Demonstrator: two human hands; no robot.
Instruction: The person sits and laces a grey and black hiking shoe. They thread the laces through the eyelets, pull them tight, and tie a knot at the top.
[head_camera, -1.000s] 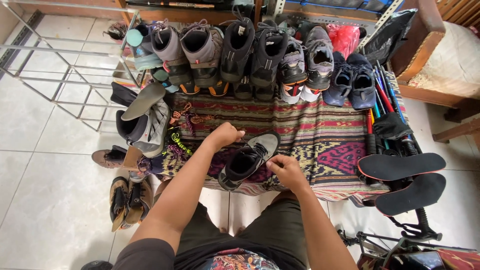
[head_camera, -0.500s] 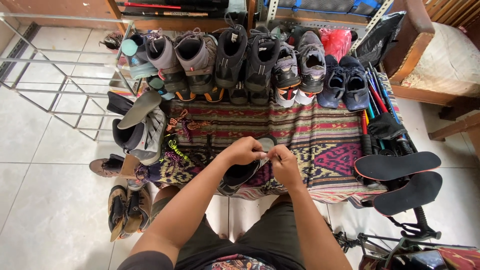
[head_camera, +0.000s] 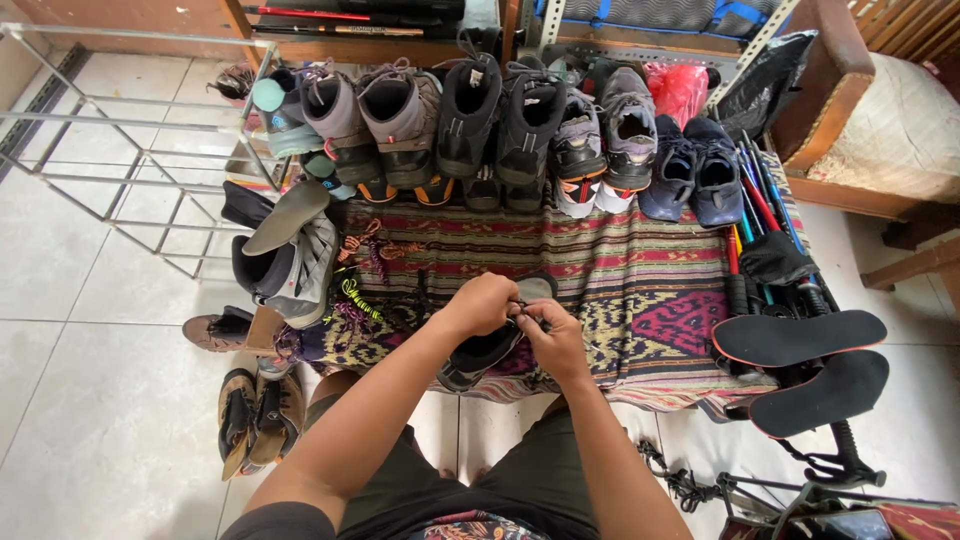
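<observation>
Shoe (head_camera: 478, 352) sits on the near edge of the rug (head_camera: 640, 290), toe toward me, dark with a grey toe cap. A second ago my left hand (head_camera: 487, 302) was on the tongue and my right hand (head_camera: 556, 340) apart; now both have met over the top, pinching the lace (head_camera: 527, 318) between fingertips, so lacing is in hand. Lace thin, dark, cord-like. Rug woven, striped, red and purple. Far side: row of boots (head_camera: 470, 110), padded, rubber-soled. Right: two flat black insoles (head_camera: 800, 338), red-edged. Left: loose bright laces (head_camera: 355, 298).
</observation>
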